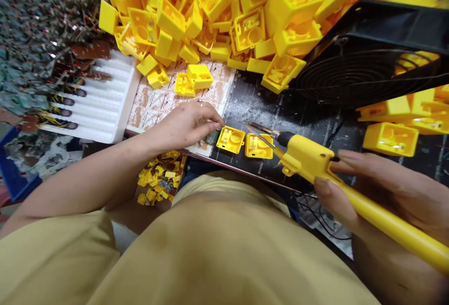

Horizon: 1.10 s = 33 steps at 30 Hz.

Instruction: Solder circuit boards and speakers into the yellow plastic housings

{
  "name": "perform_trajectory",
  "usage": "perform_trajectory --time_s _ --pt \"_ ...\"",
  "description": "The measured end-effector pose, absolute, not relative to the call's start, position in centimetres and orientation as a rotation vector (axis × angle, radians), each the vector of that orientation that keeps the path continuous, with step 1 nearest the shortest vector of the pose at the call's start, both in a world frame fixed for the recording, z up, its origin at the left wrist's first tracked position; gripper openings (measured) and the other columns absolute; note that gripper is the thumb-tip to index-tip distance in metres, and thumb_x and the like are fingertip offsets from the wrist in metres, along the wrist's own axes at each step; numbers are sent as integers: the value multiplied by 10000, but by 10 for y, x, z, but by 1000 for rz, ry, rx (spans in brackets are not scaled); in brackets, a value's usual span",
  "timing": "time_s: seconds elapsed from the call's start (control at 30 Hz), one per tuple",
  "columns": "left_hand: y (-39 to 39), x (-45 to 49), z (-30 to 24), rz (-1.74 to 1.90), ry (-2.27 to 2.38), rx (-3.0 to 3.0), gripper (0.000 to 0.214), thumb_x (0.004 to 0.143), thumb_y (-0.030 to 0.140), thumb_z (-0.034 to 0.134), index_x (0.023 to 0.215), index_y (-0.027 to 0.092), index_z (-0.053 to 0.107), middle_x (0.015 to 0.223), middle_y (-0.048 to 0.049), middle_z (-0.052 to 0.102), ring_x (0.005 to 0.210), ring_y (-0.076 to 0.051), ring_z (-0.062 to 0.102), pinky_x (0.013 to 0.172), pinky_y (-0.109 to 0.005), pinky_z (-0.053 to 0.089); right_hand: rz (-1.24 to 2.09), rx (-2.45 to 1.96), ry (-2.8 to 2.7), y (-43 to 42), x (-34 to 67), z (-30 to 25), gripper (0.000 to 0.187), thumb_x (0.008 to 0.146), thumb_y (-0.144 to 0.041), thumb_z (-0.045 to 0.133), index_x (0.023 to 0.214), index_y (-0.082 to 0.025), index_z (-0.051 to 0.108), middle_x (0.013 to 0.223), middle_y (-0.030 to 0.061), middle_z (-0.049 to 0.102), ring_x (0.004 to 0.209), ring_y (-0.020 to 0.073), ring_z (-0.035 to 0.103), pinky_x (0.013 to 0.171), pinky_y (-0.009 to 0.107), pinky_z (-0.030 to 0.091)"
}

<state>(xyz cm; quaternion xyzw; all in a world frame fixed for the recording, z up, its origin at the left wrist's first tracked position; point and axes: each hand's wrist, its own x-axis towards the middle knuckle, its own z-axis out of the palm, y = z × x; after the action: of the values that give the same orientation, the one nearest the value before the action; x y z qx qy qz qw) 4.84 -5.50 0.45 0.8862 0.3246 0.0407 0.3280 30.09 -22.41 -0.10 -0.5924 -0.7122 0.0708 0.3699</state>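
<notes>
My right hand [396, 197] is wrapped round a yellow soldering iron [308, 153], its metal tip pointing left above the black bench mat. Below that tip lies an open yellow plastic housing [258, 147], partly covered by the iron's thin front tube. Just left of it sits a second open housing [230, 140], with a round speaker grille and small metal parts inside. My left hand [196, 121] is at this one's upper left corner, thumb and forefinger pinched together. What they pinch is too small to tell. A small greenish piece [212, 137] shows under the fingers.
Yellow housings [171, 17] are heaped across the back. At right stands a black fan [336, 68] with a wire guard. A white foam tray [101, 104] at left bears wired round parts beside piled circuit boards [38, 33]. More small yellow pieces [157, 181] lie below the bench edge.
</notes>
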Motion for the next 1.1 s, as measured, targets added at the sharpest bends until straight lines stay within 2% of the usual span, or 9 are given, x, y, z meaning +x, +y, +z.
perform_trajectory --time_s 0.13,0.23,0.33,0.47,0.57,0.67,0.77,0.9,1.1 --pt "-57 41 -4 237 863 2020 259 858 284 543 982 149 727 962 -54 717 882 -140 653 805 -257 497 77 -1375 -1872 -216 303 -8 633 790 -167 704 1363 -325 484 903 -25 701 664 136 658 497 233 518" --pt "-58 45 -11 274 947 1853 251 799 277 622 990 140 710 752 -12 678 683 -113 615 642 -227 479 50 -1300 -1914 -211 297 -5 630 794 -152 691 1371 -294 482 857 -22 694 649 126 648 489 208 509" --pt "-58 49 -13 324 989 1775 161 736 250 681 837 124 684 651 8 641 597 -101 583 568 -211 443 35 -1313 -1938 -209 296 -3 603 816 -195 670 1380 -283 476 856 -5 692 612 133 635 424 215 470" --pt "-59 46 -4 310 938 2055 109 791 241 638 767 158 704 760 -14 720 731 -131 639 773 -289 461 59 -1290 -1973 -209 303 -4 628 803 -212 692 1384 -294 467 823 -2 698 584 129 629 420 199 475" --pt "-64 43 4 154 842 2318 121 822 250 622 770 201 719 823 -1 742 826 -159 637 961 -399 364 172 -1254 -2016 -211 309 -1 661 790 -164 699 1391 -292 458 786 7 695 576 134 632 434 192 498" --pt "-70 44 6 22 814 2510 133 840 257 605 781 222 718 801 5 736 854 -176 608 1023 -469 270 294 -1197 -2090 -213 313 3 713 770 -106 704 1409 -277 437 765 13 693 582 139 636 462 195 523" --pt "-73 49 6 -33 811 2649 162 844 248 573 759 218 707 742 -1 717 844 -184 572 1015 -478 251 273 -1201 -2091 -215 314 3 709 771 -113 710 1405 -282 442 796 8 700 617 144 649 501 213 546" --pt "-74 55 8 -98 828 2691 205 830 247 524 715 196 686 754 -26 703 835 -196 538 970 -465 278 304 -1125 -2105 -217 313 1 593 725 -56 734 1278 -170 554 839 33 692 739 144 663 658 222 576" --pt "-73 62 9 -159 837 2715 180 784 247 514 719 175 666 798 -58 682 853 -222 516 904 -454 318 347 -1134 -2187 -214 303 6 55 891 -198 615 924 -154 615 779 42 670 780 90 660 742 184 555"
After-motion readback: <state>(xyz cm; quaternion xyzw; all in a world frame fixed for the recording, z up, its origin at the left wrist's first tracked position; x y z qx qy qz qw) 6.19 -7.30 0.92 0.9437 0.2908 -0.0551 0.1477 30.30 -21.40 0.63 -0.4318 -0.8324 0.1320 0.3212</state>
